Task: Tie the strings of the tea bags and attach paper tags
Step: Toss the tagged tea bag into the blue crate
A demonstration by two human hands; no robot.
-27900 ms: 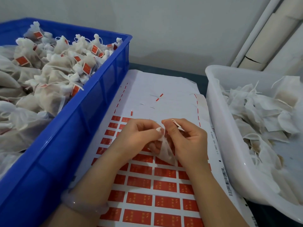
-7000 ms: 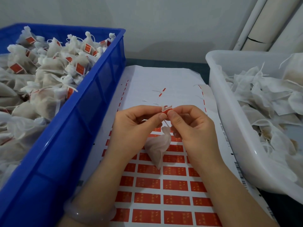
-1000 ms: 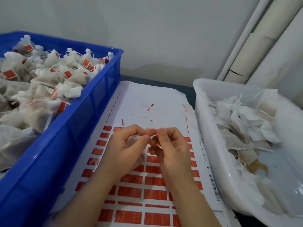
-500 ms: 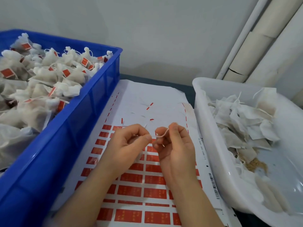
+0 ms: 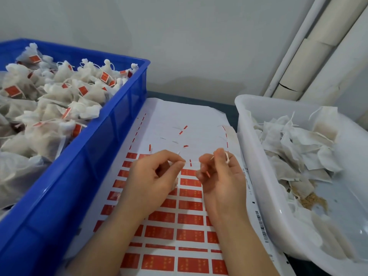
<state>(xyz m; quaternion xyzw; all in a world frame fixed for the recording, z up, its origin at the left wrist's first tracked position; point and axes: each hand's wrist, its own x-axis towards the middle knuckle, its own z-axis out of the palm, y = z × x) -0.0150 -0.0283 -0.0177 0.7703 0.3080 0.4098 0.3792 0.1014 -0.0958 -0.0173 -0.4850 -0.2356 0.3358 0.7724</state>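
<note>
The string point(image 5: 226, 159) is pinched taut between left hand point(image 5: 153, 176) and right hand point(image 5: 221, 176), the tea bag point(image 5: 174, 185) (mostly hidden) being tucked under the left palm; the string could be snapped if pulled too hard.

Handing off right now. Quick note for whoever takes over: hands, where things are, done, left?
Left hand: pinches the string, with the tea bag tucked under its palm.
Right hand: pinches the string's other end, with the string taut between the hands.
Done: tagged bags piled in the blue crate.
Left: finish this knot, add a tag from the tag sheet, then do the untied bags in the white tub.
</note>
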